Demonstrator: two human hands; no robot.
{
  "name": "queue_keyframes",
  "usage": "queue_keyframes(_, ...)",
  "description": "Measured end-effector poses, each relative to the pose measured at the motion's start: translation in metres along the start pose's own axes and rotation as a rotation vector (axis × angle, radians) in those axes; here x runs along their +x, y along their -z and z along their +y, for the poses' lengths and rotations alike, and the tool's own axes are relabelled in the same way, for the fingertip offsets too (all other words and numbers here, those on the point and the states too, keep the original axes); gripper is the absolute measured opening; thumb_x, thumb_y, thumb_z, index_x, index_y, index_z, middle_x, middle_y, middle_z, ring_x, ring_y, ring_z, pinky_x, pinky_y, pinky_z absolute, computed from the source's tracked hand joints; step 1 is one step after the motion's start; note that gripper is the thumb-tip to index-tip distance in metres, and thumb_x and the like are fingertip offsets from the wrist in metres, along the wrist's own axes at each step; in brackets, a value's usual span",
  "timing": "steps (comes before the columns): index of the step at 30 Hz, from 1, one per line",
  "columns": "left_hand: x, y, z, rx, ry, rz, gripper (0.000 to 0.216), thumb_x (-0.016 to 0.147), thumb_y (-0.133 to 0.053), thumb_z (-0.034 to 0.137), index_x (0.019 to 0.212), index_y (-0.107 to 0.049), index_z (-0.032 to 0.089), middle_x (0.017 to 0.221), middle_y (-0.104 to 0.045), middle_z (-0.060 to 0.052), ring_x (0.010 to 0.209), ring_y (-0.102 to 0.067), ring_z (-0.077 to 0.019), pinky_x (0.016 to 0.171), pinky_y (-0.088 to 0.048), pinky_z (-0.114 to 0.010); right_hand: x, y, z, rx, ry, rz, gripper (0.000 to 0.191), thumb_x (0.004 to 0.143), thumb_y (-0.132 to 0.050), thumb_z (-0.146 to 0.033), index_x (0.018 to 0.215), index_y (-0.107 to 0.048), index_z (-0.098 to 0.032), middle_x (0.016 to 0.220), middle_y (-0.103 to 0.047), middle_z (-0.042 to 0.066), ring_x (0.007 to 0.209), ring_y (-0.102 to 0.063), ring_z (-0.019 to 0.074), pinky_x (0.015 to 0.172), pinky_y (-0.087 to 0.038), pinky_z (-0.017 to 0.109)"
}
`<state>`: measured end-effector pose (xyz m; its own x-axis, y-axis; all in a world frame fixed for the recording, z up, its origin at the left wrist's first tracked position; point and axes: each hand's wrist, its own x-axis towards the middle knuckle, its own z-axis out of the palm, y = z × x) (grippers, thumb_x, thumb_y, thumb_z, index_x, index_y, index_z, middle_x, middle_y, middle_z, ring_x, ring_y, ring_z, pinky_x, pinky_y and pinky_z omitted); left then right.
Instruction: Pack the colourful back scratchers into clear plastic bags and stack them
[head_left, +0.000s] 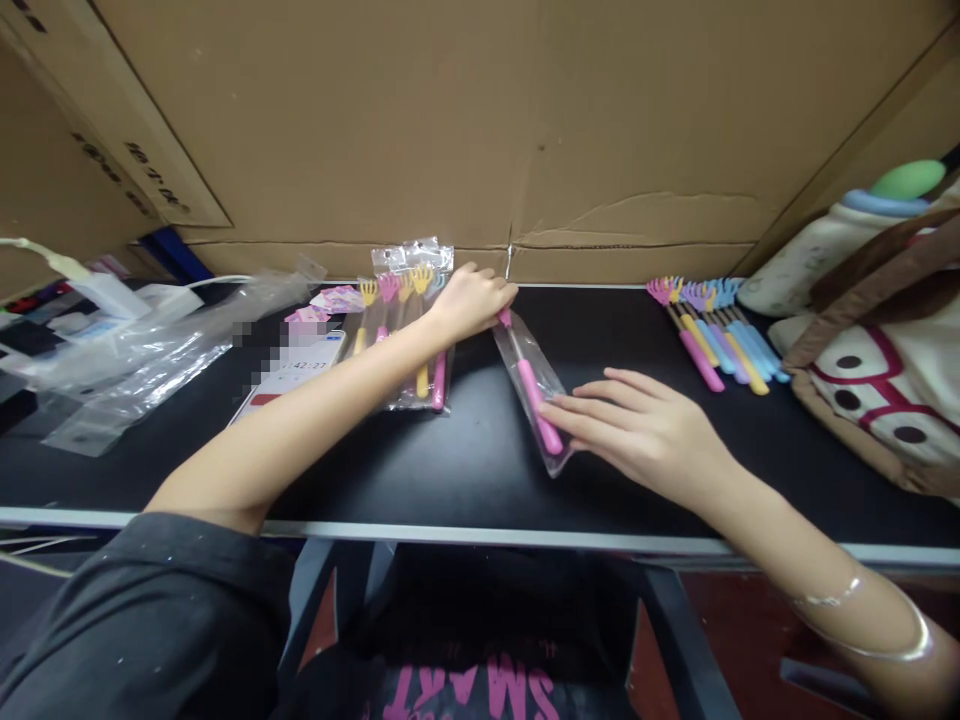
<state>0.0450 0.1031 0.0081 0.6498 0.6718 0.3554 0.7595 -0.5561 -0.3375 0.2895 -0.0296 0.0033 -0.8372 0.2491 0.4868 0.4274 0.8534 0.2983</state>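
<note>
Slanting across the black table [450,475], a pink back scratcher [534,395] in a clear sleeve [556,465] lies between the person's two hands, its head end pointing away and a little to the left, its handle coming toward the near edge and to the right. The left hand [476,298] is at the far end, its fingers curled down over the top of the sleeved scratcher; whether they pinch the head itself or only the plastic around it cannot be told, as the knuckles cover it. The right hand [656,435] comes in from the right at the near end, nearer the handle's butt, with fingers extended and slightly parted, the fingertips touching the lower handle through the plastic; its thumb is hard to make out. So each hand has one end of the long axis. Bagged scratchers [438,392] lie to the left, partly behind the left forearm, and loose scratchers [721,350] lie well apart, beyond the right hand.
</note>
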Motion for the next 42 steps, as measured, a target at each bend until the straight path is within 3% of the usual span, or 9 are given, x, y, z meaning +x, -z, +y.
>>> queue_keyframes(6, 0.002, -0.012, 0.005, 0.050, -0.049, -0.030, 0.021, 0.094, -0.048, 0.017, 0.107, -0.064, 0.009, 0.100, -0.071, -0.018, 0.098, -0.062, -0.0280, 0.074, -0.037, -0.036, -0.002, -0.017, -0.019, -0.061, -0.001, -0.085, 0.029, 0.096, -0.055, -0.022, 0.123, -0.067, -0.024, 0.107, -0.077, 0.003, 0.090, -0.068, 0.0200, 0.091, -0.050, 0.039)
queue_keyframes(10, -0.006, -0.005, 0.006, 0.072, -0.073, -0.053, 0.021, 0.090, -0.051, 0.010, 0.107, -0.064, 0.010, 0.103, -0.070, -0.016, 0.103, -0.060, -0.0269, 0.075, -0.037, -0.034, 0.001, -0.018, -0.023, -0.052, -0.031, -0.103, 0.028, 0.095, -0.058, -0.023, 0.121, -0.068, -0.021, 0.105, -0.077, 0.003, 0.088, -0.068, 0.0203, 0.088, -0.050, 0.039)
queue_keyframes(15, -0.042, 0.023, 0.025, -0.003, -0.265, -0.013, 0.033, 0.085, -0.061, 0.013, 0.118, -0.061, 0.015, 0.119, -0.067, -0.011, 0.110, -0.057, -0.0262, 0.083, -0.039, -0.035, 0.001, -0.019, -0.024, -0.022, -0.066, -0.124, 0.029, 0.097, -0.055, -0.030, 0.122, -0.067, -0.021, 0.107, -0.077, 0.003, 0.089, -0.069, 0.0197, 0.089, -0.049, 0.038)
queue_keyframes(18, -0.072, 0.038, 0.046, -0.071, -0.353, 0.016, 0.025, 0.092, -0.053, 0.015, 0.115, -0.063, 0.018, 0.116, -0.070, -0.007, 0.105, -0.061, -0.0218, 0.080, -0.039, -0.034, -0.002, -0.020, -0.024, 0.011, -0.086, -0.135, 0.029, 0.096, -0.056, -0.029, 0.122, -0.066, -0.020, 0.109, -0.076, 0.004, 0.093, -0.070, 0.0211, 0.091, -0.049, 0.040)
queue_keyframes(25, -0.114, 0.046, 0.073, -0.226, -0.475, 0.161, 0.027, 0.099, -0.043, 0.017, 0.113, -0.064, 0.025, 0.129, -0.067, -0.004, 0.104, -0.064, -0.0164, 0.081, -0.042, -0.032, -0.005, -0.018, -0.021, 0.041, -0.087, -0.141, 0.017, 0.098, -0.051, -0.023, 0.097, -0.067, -0.019, 0.105, -0.077, 0.006, 0.090, -0.072, 0.0197, 0.092, -0.050, 0.040)
queue_keyframes(29, -0.116, 0.047, 0.071, -0.248, -0.455, 0.170, 0.021, 0.099, -0.044, 0.020, 0.106, -0.064, 0.025, 0.121, -0.070, -0.002, 0.098, -0.065, -0.0167, 0.076, -0.042, -0.032, -0.002, -0.017, -0.019, 0.014, -0.023, -0.100, 0.023, 0.098, -0.048, -0.018, 0.085, -0.067, -0.020, 0.103, -0.078, 0.004, 0.087, -0.072, 0.0193, 0.090, -0.049, 0.040)
queue_keyframes(32, -0.116, 0.051, 0.071, -0.240, -0.441, 0.139, 0.013, 0.096, -0.055, 0.035, 0.101, -0.063, 0.025, 0.113, -0.071, -0.002, 0.096, -0.064, -0.0186, 0.073, -0.041, -0.033, 0.001, -0.018, -0.019, 0.015, 0.005, -0.100, 0.025, 0.099, -0.047, -0.018, 0.083, -0.067, -0.020, 0.103, -0.078, 0.001, 0.084, -0.071, 0.0186, 0.090, -0.048, 0.039)
queue_keyframes(36, -0.117, 0.055, 0.078, -0.232, -0.372, 0.156, 0.029, 0.087, -0.066, 0.050, 0.096, -0.063, 0.023, 0.096, -0.070, -0.001, 0.091, -0.063, -0.0200, 0.068, -0.041, -0.033, 0.005, -0.020, -0.017, 0.074, -0.034, -0.106, 0.025, 0.099, -0.049, -0.023, 0.082, -0.067, -0.020, 0.096, -0.078, 0.002, 0.080, -0.067, 0.0185, 0.081, -0.049, 0.036)
queue_keyframes(42, -0.113, 0.052, 0.087, -0.375, -0.176, 0.125, 0.013, 0.090, -0.061, 0.032, 0.081, -0.063, 0.023, 0.081, -0.063, 0.002, 0.079, -0.057, -0.0158, 0.059, -0.035, -0.030, 0.006, -0.022, -0.013, 0.244, -0.163, -0.124, 0.019, 0.097, -0.053, -0.027, 0.089, -0.069, -0.020, 0.081, -0.070, 0.005, 0.079, -0.063, 0.0185, 0.075, -0.048, 0.031)
